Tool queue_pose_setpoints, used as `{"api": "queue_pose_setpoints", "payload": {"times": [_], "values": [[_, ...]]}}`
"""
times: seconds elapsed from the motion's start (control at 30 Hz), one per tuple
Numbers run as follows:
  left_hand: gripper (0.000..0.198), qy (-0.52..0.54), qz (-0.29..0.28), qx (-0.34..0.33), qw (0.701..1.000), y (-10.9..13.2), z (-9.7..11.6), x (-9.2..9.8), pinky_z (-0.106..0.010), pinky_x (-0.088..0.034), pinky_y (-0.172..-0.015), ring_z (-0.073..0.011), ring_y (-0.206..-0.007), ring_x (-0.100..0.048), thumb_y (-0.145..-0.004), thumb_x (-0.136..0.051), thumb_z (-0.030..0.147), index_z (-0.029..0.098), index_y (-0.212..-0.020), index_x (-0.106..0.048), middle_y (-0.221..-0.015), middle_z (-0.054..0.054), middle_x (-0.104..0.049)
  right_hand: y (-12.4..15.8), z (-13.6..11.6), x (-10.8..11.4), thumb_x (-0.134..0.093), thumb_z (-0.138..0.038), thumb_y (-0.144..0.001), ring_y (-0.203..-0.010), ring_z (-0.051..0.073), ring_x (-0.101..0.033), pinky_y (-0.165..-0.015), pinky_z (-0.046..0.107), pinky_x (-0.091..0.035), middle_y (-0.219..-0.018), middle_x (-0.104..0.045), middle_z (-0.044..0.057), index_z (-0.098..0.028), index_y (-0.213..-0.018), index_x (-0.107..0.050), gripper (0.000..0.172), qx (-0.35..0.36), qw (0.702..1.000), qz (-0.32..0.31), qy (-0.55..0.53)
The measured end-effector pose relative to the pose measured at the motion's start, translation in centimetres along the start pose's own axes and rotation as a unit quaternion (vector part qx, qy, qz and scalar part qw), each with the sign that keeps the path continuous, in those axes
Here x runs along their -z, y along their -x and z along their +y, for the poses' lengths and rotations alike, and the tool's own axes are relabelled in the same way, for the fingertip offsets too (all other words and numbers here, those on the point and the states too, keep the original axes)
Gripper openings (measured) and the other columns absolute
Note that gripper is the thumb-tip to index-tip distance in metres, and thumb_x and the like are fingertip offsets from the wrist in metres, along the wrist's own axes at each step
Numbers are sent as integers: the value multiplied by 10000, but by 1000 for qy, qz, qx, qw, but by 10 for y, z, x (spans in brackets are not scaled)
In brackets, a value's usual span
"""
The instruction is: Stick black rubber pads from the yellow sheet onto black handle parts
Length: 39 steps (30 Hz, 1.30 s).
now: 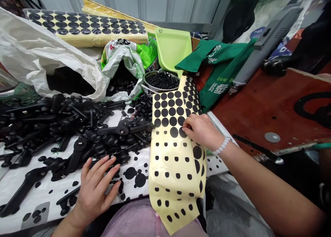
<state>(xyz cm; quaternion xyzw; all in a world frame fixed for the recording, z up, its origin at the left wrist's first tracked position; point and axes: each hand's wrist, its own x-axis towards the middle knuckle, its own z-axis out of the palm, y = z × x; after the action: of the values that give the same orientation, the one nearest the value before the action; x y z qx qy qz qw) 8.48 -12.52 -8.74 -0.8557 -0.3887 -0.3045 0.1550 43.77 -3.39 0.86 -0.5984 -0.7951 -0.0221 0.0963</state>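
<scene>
1. Black parts point(79, 145), heaped just beyond my left hand point(95, 188), blocking its front; fingers spread, holding nothing.
2. Metal bowl point(148, 87) and green dustpan point(173, 45), beyond my right hand point(203, 129).
3. Sticker sheet point(165, 168), left of my right hand, long axis running away from my lap; thumb and forefinger pinch a black dot point(181, 133).

White Chinese characters point(218, 88) on green cloth point(229, 59), red character point(112, 46) on plastic bag point(113, 66)
</scene>
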Motion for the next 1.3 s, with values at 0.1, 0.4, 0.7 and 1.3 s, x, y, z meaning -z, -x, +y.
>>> {"api": "queue_pose_setpoints", "payload": {"times": [0.1, 0.4, 0.7, 1.3], "values": [[490, 5, -30, -29, 999, 5, -19, 6, -554, -325, -1029, -315, -1114, -565, -719, -651, 184, 209, -1194, -534, -1167, -146, -627, 6, -1, -1, -578, -103, -803, -727, 191, -565, -743, 337, -369, -766, -598, 19, -184, -764, -628, 102, 6, 1000, 7, 4], [475, -27, -23, -62, 997, 8, -35, 12, -557, -316, -1033, -329, -1107, -564, -721, -667, 198, 158, -1179, -548, -1187, -187, -601, 19, -10, -9, -518, -73, -859, -808, 225, -549, -806, 371, -348, -847, -592, 79, -145, -834, -673, 172, 19, 999, 19, 35], [501, -38, -21, -52, 998, 8, -33, 12, -549, -308, -1042, -331, -1100, -570, -718, -674, 178, 146, -1201, -543, -1189, -194, -603, 14, -4, -7, -623, -113, -819, -767, 199, -572, -753, 335, -394, -846, -602, 40, -162, -841, -660, 66, -24, 1000, 10, 13], [518, 72, 12, -11, 997, -17, 18, 8, -579, -291, -1046, -322, -1155, -527, -731, -642, 136, 167, -1231, -512, -1213, -171, -582, 21, 2, -22, -572, -130, -828, -657, 204, -534, -684, 368, -405, -745, -577, 36, -169, -734, -612, 109, 20, 995, 92, -24]]}}
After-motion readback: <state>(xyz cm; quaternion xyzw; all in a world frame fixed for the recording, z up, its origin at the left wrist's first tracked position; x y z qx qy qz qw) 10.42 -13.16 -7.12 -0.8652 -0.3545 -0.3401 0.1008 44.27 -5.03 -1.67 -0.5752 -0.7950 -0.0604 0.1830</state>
